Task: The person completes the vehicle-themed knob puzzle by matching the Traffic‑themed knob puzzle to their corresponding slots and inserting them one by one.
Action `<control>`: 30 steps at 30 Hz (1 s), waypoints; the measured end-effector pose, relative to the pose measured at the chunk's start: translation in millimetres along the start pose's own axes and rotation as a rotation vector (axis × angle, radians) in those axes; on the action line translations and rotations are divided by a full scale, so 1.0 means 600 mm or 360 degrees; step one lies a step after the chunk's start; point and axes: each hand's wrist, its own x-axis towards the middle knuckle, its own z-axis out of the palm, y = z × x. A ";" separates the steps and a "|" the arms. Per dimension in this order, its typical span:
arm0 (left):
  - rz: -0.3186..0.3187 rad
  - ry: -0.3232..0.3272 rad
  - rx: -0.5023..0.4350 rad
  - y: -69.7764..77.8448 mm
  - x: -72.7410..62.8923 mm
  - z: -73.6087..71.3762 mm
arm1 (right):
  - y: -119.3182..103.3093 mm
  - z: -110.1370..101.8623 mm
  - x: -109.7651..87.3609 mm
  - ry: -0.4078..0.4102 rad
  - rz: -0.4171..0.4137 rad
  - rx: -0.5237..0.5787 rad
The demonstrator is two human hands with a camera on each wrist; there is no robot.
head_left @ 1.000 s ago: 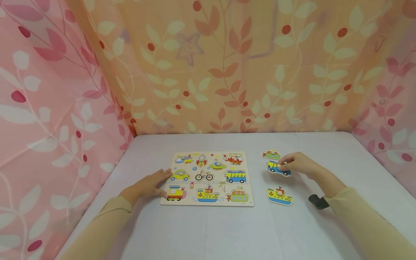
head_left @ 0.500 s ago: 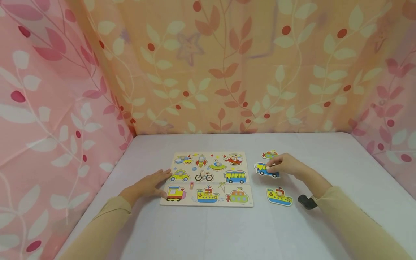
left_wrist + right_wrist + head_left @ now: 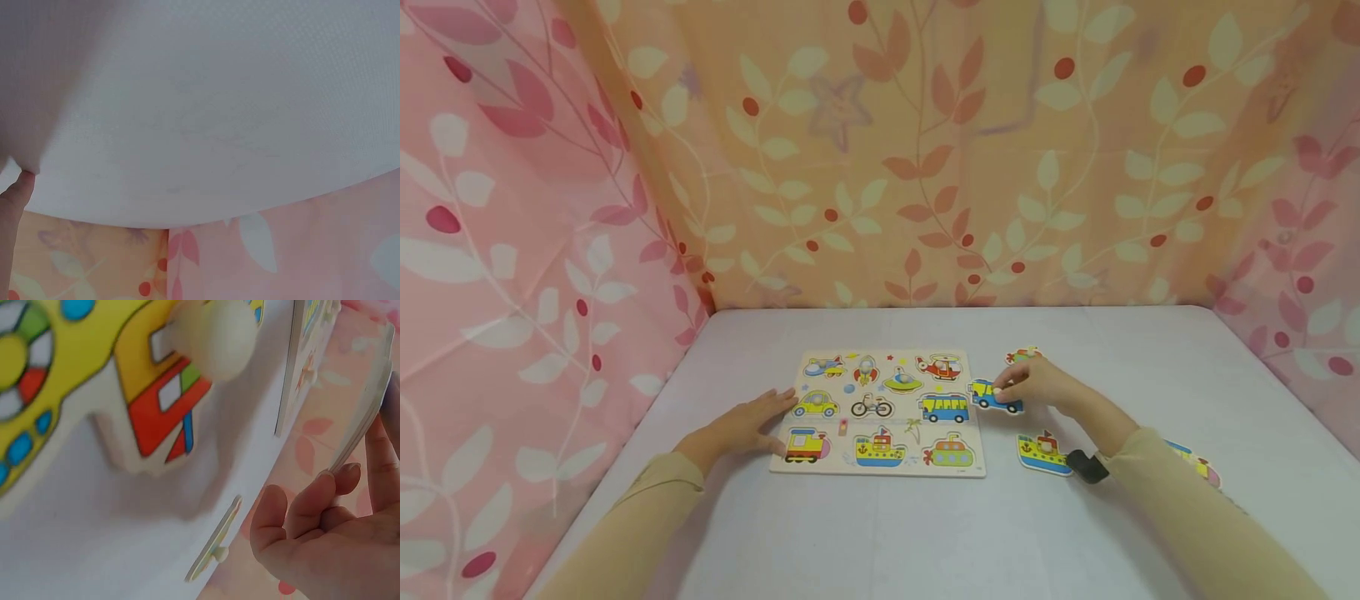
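My right hand [image 3: 1037, 387] pinches a blue-and-yellow bus puzzle piece [image 3: 996, 396] by its knob, at the right edge of the puzzle board [image 3: 838, 457]. In the right wrist view the bus piece [image 3: 369, 406] is seen edge-on, raised among the fingers of the hand [image 3: 337, 531]. A bus picture [image 3: 943, 408] is on the board just left of it. My left hand [image 3: 748, 423] rests with extended fingers along the board's left edge. In the left wrist view only a fingertip [image 3: 25, 181] shows.
A ship piece [image 3: 1041, 452] lies below the right hand, with the black wrist device [image 3: 1086, 467] overlapping it. A submarine piece [image 3: 1021, 356] lies behind the hand, partly covered. Another piece [image 3: 1198, 462] shows from behind the right sleeve. Patterned curtains [image 3: 880, 167] border the table.
My right hand has carried the bus piece leftward to the board's edge. Part of a piece now shows beyond the right sleeve. The left hand has stayed in place.
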 end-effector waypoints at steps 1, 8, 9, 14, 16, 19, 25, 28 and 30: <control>0.0001 0.0002 0.0002 -0.001 0.000 0.000 | -0.002 0.003 0.001 0.0002 0.0005 0.0001; -0.0028 -0.0002 0.0006 -0.002 0.004 0.003 | -0.016 0.017 0.005 -0.0011 0.0003 -0.0005; -0.0030 -0.0002 0.0002 -0.003 0.004 0.003 | -0.017 0.019 0.007 -0.0017 -0.0013 -0.0002; 0.0041 0.0027 -0.0005 -0.010 0.004 0.006 | -0.020 0.030 0.018 -0.0043 -0.0057 0.0048; 0.0071 0.0037 -0.0007 -0.013 0.005 0.006 | -0.019 0.036 0.023 -0.0049 -0.0058 0.0066; 0.0076 0.0033 -0.0017 -0.015 0.005 0.007 | -0.020 0.045 0.030 -0.0059 -0.0057 0.0065; 0.0082 0.0030 -0.0013 -0.015 0.007 0.007 | -0.027 0.059 0.035 -0.0075 -0.0055 0.0046; 0.0085 0.0033 -0.0007 -0.015 0.006 0.006 | -0.034 0.063 0.035 -0.0091 -0.0054 0.0041; 0.0085 0.0034 -0.0003 -0.014 0.006 0.005 | -0.040 0.065 0.036 -0.0102 -0.0052 0.0038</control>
